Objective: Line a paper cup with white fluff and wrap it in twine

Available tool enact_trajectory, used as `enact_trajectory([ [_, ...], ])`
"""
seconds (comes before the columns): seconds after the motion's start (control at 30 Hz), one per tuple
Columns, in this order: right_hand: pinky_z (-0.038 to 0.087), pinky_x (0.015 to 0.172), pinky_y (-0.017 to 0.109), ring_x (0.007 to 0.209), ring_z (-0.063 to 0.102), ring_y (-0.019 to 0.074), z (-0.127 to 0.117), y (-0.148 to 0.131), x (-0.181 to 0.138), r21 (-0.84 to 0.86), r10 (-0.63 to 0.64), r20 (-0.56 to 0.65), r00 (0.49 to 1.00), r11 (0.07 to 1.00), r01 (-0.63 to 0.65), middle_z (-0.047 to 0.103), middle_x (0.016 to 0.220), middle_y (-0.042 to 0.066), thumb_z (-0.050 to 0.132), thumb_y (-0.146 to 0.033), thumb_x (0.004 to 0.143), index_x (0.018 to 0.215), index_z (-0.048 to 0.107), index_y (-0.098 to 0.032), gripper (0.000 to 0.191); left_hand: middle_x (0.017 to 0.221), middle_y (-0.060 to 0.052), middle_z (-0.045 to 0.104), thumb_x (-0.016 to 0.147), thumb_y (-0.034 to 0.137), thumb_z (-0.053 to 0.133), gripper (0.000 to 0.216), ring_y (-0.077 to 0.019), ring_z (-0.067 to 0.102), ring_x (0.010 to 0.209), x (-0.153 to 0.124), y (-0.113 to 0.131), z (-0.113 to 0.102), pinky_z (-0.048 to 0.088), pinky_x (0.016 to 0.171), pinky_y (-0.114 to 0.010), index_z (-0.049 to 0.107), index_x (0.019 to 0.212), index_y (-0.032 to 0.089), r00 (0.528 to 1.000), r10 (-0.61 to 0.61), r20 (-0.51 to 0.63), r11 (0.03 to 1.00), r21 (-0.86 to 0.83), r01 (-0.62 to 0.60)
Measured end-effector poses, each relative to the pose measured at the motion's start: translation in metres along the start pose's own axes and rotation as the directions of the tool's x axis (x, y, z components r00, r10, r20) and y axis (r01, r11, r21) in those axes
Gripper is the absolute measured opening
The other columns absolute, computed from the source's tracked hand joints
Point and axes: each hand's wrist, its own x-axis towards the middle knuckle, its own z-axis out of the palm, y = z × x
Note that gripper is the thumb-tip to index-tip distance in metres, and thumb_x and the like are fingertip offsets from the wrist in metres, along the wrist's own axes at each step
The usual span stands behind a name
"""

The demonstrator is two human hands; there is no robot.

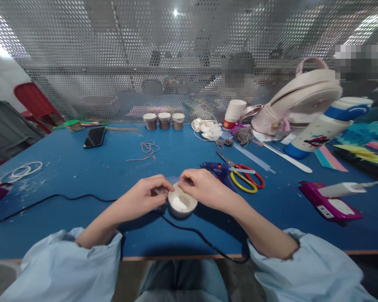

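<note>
A small white paper cup point(182, 206), with white material inside, stands near the table's front edge between my hands. My left hand point(145, 193) is at its left side, fingers curled and the index fingertip against the rim. At the far rim, the fingers of my right hand point(203, 186) are pinched together; any small thing between them is hidden. A blue glue gun point(219, 168) with a glue stick in it lies just beyond my right hand. Scissors point(247, 178) with yellow and red handles lie beside it.
Three small cups point(164, 121) with thin arched handles stand at the back, near a stack of paper cups point(235, 112). A black cable point(195, 230) crosses the front. To the right are a power strip point(334, 205), a bottle point(321, 130) and a bag point(305, 98). A phone point(95, 136) lies left.
</note>
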Motion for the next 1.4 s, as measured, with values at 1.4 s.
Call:
enact_trajectory([
  [1.4, 0.052, 0.064, 0.027, 0.059, 0.063, 0.0109, 0.001, 0.038, 0.019, 0.912, 0.312, -0.185, 0.932, 0.408, 0.044, 0.066, 0.066, 0.000, 0.079, -0.031, 0.055, 0.080, 0.066, -0.015, 0.032, 0.067, -0.002, 0.063, 0.073, 0.041, 0.062, 0.027, -0.0120, 0.055, 0.054, 0.035, -0.047, -0.025, 0.047, 0.055, -0.025, 0.066, 0.075, 0.015, 0.827, 0.007, -0.563, 1.000, 0.019, 0.005],
])
